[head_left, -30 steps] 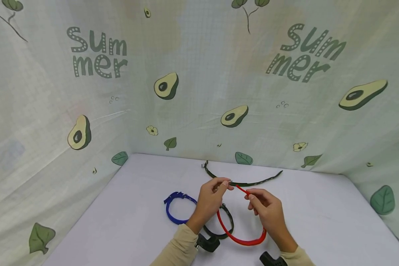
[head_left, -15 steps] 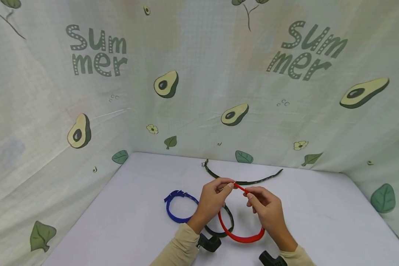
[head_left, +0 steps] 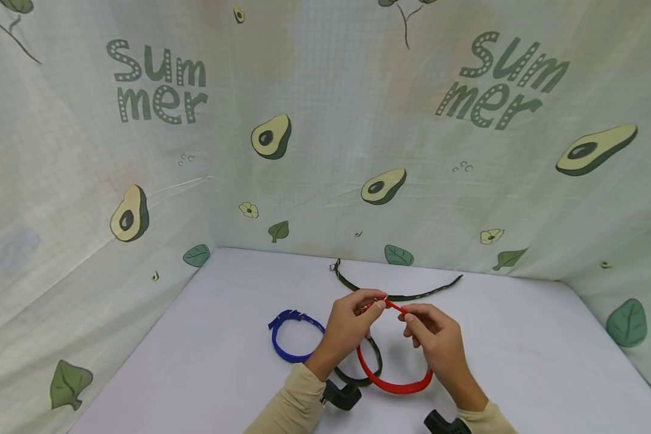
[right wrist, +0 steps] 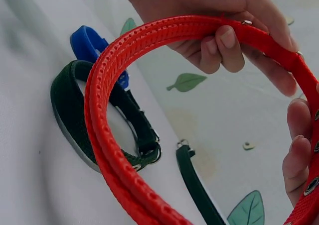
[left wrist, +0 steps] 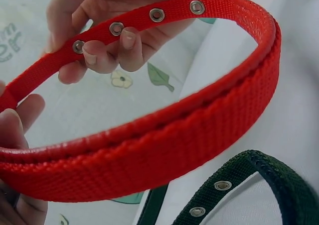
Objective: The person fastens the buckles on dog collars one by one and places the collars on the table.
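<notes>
A red collar (head_left: 398, 387) hangs as a loop between both hands above the table. The left hand (head_left: 347, 322) pinches its buckle end between thumb and fingers; the buckle is mostly hidden by those fingers. On the other side, the right hand (head_left: 439, 340) pinches the strap near its tip, which reaches the left fingertips. Metal eyelets (left wrist: 157, 15) line the strap under the right fingers in the left wrist view. In the right wrist view the thick padded band (right wrist: 107, 100) of the red collar curves across the middle.
Left of the hands lies a fastened blue collar (head_left: 278, 343). A looped dark green collar (head_left: 378, 355) sits partly behind the left hand and the red collar. Farther back, another dark green collar (head_left: 423, 295) lies stretched out near the printed curtain (head_left: 314, 181).
The red strap's tip, apart from the left fingers a second ago, now meets them at the buckle end. The red loop has risen slightly; the other collars stay put.
</notes>
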Demonstrator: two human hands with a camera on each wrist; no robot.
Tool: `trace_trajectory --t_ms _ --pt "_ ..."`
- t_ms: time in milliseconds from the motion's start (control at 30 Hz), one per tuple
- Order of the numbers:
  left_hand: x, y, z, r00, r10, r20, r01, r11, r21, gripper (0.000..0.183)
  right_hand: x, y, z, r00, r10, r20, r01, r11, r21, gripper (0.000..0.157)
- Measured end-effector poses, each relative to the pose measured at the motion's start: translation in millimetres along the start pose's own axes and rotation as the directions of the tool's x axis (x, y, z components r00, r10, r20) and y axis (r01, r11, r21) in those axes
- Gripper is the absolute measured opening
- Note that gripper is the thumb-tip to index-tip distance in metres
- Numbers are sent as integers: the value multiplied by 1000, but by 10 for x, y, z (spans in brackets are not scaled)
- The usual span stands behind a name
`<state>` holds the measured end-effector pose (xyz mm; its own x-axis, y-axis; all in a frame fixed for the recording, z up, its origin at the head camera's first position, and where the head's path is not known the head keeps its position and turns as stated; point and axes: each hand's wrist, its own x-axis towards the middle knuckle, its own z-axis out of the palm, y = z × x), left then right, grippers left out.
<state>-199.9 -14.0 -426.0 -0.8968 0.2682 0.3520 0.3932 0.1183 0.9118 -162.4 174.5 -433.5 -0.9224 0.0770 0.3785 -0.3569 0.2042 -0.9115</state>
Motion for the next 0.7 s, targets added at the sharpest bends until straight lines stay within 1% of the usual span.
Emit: trace_trajectory --t_ms 233,400,567,633,700 --pt "-2 30 -16 1000 21 15 -21 999 33 28 9 -29 2 1000 18 -1 -18 1000 -5 11" --pt "-4 30 -6 999 49 23 -50 998 49 28 7 -51 16 999 35 -11 -35 999 -2 11" --pt "-12 14 12 996 81 41 -84 993 79 31 -15 -85 62 999 46 0 -46 999 -7 14" --pt "-13 10 25 996 80 45 -84 993 87 34 -22 -98 75 999 45 3 -45 999 -13 14" --pt "-14 11 36 997 66 45 -69 994 86 36 -24 -105 82 999 48 1 -48 999 -9 13"
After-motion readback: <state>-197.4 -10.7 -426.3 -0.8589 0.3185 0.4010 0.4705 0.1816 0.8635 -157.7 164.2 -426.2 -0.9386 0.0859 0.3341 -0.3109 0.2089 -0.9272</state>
